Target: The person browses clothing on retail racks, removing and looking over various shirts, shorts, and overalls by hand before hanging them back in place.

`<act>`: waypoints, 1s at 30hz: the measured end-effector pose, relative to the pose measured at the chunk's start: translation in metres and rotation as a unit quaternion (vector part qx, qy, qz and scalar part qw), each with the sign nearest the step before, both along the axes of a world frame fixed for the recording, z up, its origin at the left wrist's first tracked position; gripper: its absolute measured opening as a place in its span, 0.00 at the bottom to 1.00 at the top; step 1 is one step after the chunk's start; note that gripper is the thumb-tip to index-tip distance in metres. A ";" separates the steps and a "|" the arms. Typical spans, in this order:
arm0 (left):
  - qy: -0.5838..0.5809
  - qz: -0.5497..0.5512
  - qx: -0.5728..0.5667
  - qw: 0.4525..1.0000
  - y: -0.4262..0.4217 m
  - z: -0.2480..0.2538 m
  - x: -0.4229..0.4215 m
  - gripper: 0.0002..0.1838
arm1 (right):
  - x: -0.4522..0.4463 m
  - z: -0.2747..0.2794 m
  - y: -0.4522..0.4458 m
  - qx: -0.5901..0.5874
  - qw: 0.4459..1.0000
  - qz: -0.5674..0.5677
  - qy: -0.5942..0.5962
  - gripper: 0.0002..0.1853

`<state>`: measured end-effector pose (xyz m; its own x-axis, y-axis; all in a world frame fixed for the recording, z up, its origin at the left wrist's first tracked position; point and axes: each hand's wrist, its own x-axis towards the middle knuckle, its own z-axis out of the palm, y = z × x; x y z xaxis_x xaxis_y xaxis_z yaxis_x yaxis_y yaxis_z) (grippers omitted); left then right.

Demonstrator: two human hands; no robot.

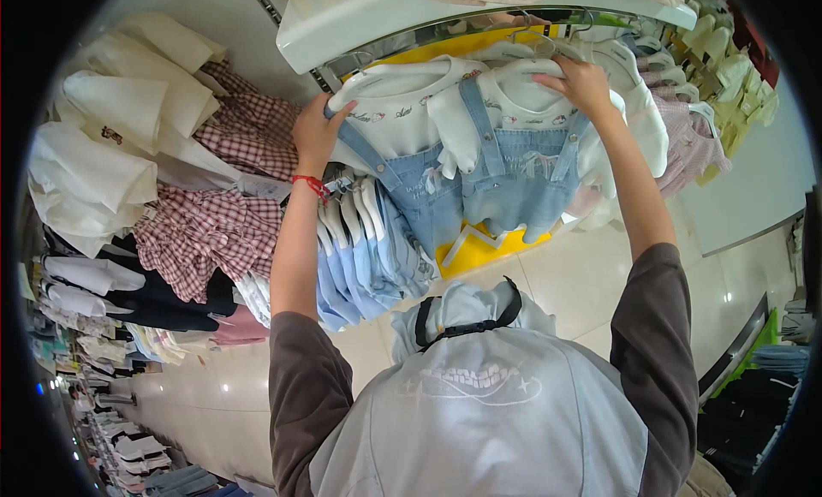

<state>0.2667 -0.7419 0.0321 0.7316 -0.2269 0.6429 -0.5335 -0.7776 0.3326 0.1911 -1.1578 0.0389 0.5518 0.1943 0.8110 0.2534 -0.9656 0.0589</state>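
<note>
Two white shirts with blue denim overalls hang from a rail (437, 30) on white hangers. My left hand (318, 130) is closed round the left shoulder end of the hanger that bears the left outfit (419, 167). Over at the right outfit (524, 167), my right hand (580, 84) has its thumb and fingers spread at the right shoulder of the hanger, near its hook. The right outfit overlaps the left one. Whether the right fingers grip the hanger is hard to tell.
Checked dresses with white collars (223, 232) hang at the left. Below them, light blue garments (351, 266) hang close to my left forearm. Pink and yellow clothes (685, 142) hang at the right. A white shelf edge (342, 26) runs above the rail.
</note>
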 end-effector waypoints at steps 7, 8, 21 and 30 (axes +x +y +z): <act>0.015 -0.020 -0.009 1.000 -0.016 -0.002 0.000 0.23 | -0.004 0.015 0.000 0.017 0.997 0.002 0.081 0.26; 0.023 -0.024 -0.010 0.999 -0.018 -0.003 -0.001 0.24 | -0.005 0.017 0.000 0.021 0.995 -0.002 0.100 0.26; 0.071 0.000 -0.017 0.997 -0.022 -0.006 -0.021 0.25 | -0.005 0.023 -0.007 0.028 0.990 0.014 0.139 0.26; 0.085 0.022 -0.013 0.996 -0.017 -0.014 -0.031 0.26 | -0.017 0.026 -0.005 0.066 0.982 0.023 0.174 0.25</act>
<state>0.2357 -0.7584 0.0182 0.8387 -0.1781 0.5146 -0.4343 -0.7888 0.4349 0.1745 -1.1632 0.0644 0.7929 0.1308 0.5952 0.2794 -0.9460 -0.1644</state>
